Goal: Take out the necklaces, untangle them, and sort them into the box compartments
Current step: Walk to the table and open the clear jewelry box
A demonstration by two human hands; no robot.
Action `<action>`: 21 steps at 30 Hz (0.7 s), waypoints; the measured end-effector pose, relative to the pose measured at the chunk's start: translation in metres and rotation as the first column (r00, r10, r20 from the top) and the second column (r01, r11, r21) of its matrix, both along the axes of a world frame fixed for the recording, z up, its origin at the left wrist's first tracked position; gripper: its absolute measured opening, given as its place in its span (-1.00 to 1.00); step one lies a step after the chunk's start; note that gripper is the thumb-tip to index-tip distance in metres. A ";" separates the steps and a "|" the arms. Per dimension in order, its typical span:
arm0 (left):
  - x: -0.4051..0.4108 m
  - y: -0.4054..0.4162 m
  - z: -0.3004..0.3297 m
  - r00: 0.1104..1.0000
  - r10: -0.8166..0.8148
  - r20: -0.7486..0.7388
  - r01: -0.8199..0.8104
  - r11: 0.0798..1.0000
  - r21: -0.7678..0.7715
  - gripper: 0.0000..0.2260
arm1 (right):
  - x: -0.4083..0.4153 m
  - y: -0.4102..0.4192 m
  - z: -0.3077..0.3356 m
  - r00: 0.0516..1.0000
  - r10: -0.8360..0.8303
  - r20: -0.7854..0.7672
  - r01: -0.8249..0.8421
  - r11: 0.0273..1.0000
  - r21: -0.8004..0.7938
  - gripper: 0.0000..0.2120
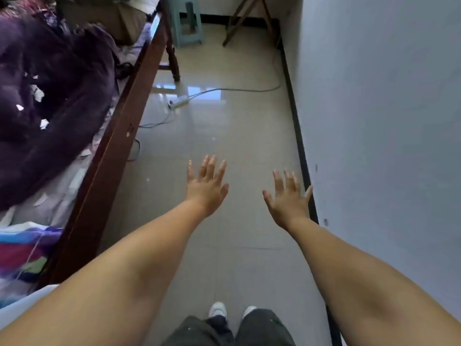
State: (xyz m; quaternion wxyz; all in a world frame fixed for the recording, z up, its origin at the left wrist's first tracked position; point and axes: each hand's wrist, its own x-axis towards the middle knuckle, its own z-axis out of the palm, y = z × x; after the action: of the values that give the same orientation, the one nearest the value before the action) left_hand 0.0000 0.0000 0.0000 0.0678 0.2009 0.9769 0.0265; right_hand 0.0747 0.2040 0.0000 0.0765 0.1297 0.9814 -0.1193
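Observation:
No necklace and no compartment box show in the head view. Both arms stretch straight ahead over a glossy tiled floor (224,126). My left hand (205,186) is held flat with its fingers spread and nothing in it. My right hand (287,196) is also spread and bare, close to the dark skirting at the foot of the wall (374,121). My shoes (219,309) and dark trousers appear at the bottom edge.
A wooden bed frame (117,136) runs along the left, piled with a purple blanket (50,96). A white power strip (178,102) with cables lies on the floor. Farther back stand a pale green stool (185,21) and wooden legs (247,18).

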 end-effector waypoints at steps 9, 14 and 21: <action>-0.042 0.030 -0.032 0.987 0.023 0.162 -0.019 0.999 -0.027 -0.44 | -0.042 0.018 -0.036 0.986 -0.118 0.122 0.124 0.991 -0.049 -0.40; -0.131 0.078 -0.025 0.990 0.026 0.137 -0.026 1.000 -0.005 -0.44 | -0.131 0.063 -0.036 0.990 -0.105 0.095 0.109 0.993 -0.037 -0.41; -0.281 0.151 -0.006 0.986 0.111 0.128 -0.117 0.992 0.039 -0.45 | -0.284 0.136 -0.022 0.994 -0.064 0.090 0.067 0.997 -0.029 -0.42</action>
State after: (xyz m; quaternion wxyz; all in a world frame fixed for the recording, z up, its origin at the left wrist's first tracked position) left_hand -0.2810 0.1507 -0.0062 0.1230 0.1443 0.9797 0.0654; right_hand -0.2096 0.3404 -0.0216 0.1180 0.1660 0.9701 -0.1317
